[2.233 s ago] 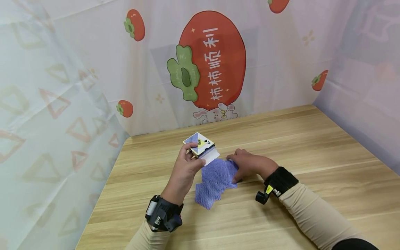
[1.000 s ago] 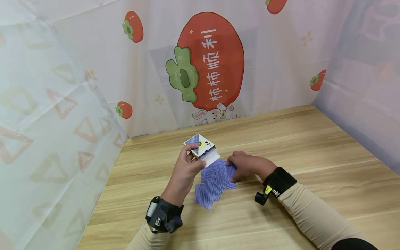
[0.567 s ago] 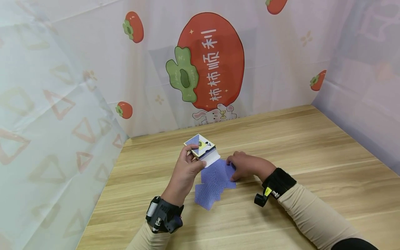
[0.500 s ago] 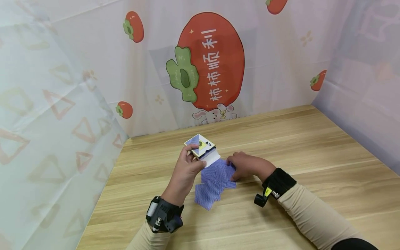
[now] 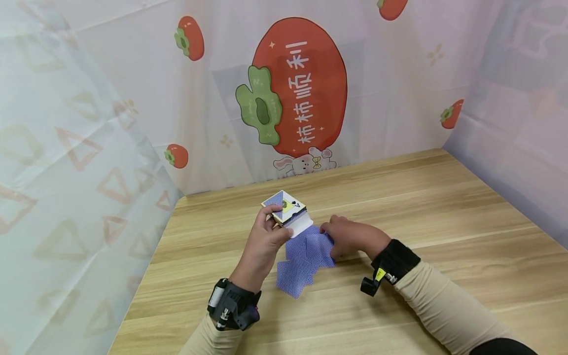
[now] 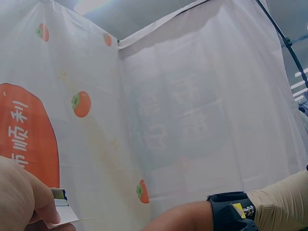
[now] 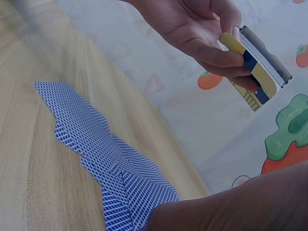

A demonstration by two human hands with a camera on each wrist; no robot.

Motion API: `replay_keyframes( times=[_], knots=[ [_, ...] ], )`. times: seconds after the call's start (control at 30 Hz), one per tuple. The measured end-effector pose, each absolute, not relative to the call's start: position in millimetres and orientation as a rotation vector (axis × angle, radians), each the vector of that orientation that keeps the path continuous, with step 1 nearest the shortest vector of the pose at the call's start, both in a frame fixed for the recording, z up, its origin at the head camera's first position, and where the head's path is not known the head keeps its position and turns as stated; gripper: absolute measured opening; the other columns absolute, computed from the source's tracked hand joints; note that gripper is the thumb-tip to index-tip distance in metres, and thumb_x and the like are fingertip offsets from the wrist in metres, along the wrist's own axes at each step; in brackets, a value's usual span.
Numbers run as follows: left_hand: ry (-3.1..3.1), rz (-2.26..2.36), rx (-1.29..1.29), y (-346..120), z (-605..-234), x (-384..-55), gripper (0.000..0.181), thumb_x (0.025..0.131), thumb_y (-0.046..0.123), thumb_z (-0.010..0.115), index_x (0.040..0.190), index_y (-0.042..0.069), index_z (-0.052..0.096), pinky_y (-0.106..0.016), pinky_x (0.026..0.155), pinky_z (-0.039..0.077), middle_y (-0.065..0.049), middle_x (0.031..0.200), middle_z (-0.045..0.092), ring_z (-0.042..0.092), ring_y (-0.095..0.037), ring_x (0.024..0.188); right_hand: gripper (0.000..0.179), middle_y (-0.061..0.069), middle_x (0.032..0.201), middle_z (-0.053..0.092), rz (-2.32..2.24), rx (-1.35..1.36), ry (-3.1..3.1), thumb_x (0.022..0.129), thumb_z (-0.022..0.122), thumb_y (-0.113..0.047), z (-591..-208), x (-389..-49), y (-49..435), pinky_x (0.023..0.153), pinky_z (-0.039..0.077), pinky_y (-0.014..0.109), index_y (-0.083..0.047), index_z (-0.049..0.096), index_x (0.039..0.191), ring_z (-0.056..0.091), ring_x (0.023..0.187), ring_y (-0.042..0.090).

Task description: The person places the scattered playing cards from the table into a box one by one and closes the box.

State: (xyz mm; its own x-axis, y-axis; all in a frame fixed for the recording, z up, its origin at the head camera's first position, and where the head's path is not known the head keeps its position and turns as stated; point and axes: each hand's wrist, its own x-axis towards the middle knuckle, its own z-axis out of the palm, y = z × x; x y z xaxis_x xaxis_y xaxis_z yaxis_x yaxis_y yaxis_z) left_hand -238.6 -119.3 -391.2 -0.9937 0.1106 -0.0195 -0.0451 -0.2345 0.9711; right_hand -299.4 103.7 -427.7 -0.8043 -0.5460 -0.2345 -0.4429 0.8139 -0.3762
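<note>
My left hand (image 5: 262, 241) grips a playing card box (image 5: 288, 204) above the table, thumb at its white flap (image 5: 302, 224). The flap stands open toward me, and blue-backed cards show inside; an ace design marks the top. Below and nearer, several blue-backed playing cards (image 5: 296, 266) lie overlapping, face down on the wood. My right hand (image 5: 355, 236) is at the right end of this spread, with thumb and curled fingers pinching the edges of the rightmost card. In the right wrist view the thumb (image 7: 178, 216) covers part of the cards, and the fingertips are hidden.
The wooden table (image 5: 421, 197) runs back to a white curtain (image 5: 390, 88) printed with persimmons, with more cloth on both sides. Each wrist bears a black strap with a camera: the left strap (image 5: 232, 305) and the right strap (image 5: 396, 261).
My right hand has shifted very slightly at the cards' right end, and the rightmost card shows a little more. My left hand keeps the card box in nearly the same place.
</note>
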Motion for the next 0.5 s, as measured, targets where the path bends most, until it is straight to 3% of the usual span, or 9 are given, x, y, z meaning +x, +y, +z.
replay_keyframes(
  times=[0.23, 0.5],
  knots=[
    [1.879, 2.393, 0.076, -119.6, -389.4, -238.8, 0.065, 0.082, -0.017, 0.056, 0.138, 0.011, 0.038, -0.032, 0.088, 0.052, -0.022, 0.148, 0.040, 0.049, -0.035, 0.129, 0.065, 0.006, 0.122, 0.052, -0.500, -0.740, 2.629, 0.077, 0.082, -0.014, -429.4, -300.1, 103.2, 0.090, 0.049, 0.040, -0.009, 0.053, 0.135, 0.049, 0.106, 0.022],
    [1.884, 2.393, 0.075, -120.0, -389.7, -238.7, 0.064, 0.082, -0.018, 0.056, 0.137, 0.011, 0.038, -0.031, 0.086, 0.052, -0.022, 0.146, 0.041, 0.049, -0.035, 0.127, 0.078, 0.010, 0.132, 0.052, -0.526, -0.762, 2.580, 0.081, 0.078, -0.015, -432.5, -298.3, 103.1, 0.099, 0.046, 0.046, -0.008, 0.041, 0.149, 0.048, 0.116, 0.024]
  ],
)
